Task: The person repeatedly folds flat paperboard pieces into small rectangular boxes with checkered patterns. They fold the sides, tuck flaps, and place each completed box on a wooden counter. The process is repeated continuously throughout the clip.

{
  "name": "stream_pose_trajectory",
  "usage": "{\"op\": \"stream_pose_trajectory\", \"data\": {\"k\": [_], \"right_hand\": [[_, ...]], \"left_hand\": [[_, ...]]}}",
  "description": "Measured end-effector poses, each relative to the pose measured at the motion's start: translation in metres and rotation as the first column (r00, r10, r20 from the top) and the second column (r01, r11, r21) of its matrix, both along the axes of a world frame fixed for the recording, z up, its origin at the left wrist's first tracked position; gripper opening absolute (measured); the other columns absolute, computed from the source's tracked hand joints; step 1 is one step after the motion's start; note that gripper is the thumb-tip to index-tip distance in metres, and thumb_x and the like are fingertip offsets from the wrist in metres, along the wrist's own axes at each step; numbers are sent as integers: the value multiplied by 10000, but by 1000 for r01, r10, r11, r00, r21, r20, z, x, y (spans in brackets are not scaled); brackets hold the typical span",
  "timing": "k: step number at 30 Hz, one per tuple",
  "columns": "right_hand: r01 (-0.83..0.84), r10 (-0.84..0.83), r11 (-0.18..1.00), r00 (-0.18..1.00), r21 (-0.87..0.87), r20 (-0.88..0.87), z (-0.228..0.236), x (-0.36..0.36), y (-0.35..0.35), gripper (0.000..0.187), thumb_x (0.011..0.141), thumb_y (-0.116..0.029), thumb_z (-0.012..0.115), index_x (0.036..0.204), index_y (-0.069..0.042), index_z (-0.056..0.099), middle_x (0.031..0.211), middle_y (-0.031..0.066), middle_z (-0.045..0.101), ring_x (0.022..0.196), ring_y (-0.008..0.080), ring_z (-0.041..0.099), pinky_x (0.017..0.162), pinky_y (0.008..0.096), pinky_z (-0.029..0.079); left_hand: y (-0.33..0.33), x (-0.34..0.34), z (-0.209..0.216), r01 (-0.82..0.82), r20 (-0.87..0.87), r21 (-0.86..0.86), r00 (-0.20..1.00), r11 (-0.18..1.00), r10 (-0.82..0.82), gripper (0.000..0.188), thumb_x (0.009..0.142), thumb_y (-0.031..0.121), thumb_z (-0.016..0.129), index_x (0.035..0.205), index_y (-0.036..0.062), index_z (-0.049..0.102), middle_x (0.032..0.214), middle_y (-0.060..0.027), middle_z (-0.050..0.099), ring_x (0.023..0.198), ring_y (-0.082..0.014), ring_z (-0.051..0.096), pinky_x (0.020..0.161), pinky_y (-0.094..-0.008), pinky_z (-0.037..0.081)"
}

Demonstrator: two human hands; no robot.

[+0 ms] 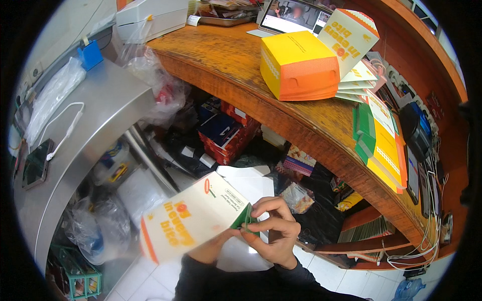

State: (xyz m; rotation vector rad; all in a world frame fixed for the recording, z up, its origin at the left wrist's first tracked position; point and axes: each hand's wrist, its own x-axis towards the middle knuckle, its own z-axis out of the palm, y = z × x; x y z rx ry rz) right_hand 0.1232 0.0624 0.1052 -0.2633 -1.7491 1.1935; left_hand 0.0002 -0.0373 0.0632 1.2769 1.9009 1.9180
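Observation:
A white cardboard food box (pixel 186 213) with orange lettering and a green end is held tilted in front of my body. My right hand (pixel 275 228) pinches the green flaps at its right end, the fingertips pressed on the card. From below, my left hand (pixel 213 248) supports the box; most of its fingers are hidden behind the card. White card panels (pixel 246 179) show behind the box, and I cannot tell whether they belong to it.
On the wooden table (pixel 216 65) stand stacked yellow and orange boxes (pixel 301 65), flat folded cartons (pixel 376 135) and a tablet (pixel 293 17). The metal counter (pixel 100 115) at left carries a phone (pixel 37 163) and cable. Red boxes (pixel 228 133) and plastic bags (pixel 98 228) sit below.

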Motion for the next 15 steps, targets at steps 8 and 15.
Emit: {"op": "stream_pose_trajectory", "data": {"k": [8,15], "right_hand": [[59,-57,995,998,78,-30,7,0,-6,144,684,0,788,813,-35,737,929,111,640,897,224,609,780,316,495],[35,-63,975,991,219,120,10,-1,-6,279,695,36,743,965,-33,730,1016,116,630,969,262,601,816,347,491]], "left_hand": [[0,0,0,112,506,330,817,937,-276,644,685,264,868,1202,8,580,1123,-77,654,1006,-178,627,884,-297,491],[-3,-5,-9,128,511,150,839,980,-188,629,760,233,820,1259,-2,518,1180,-100,621,1049,-190,605,905,-305,479]]}}
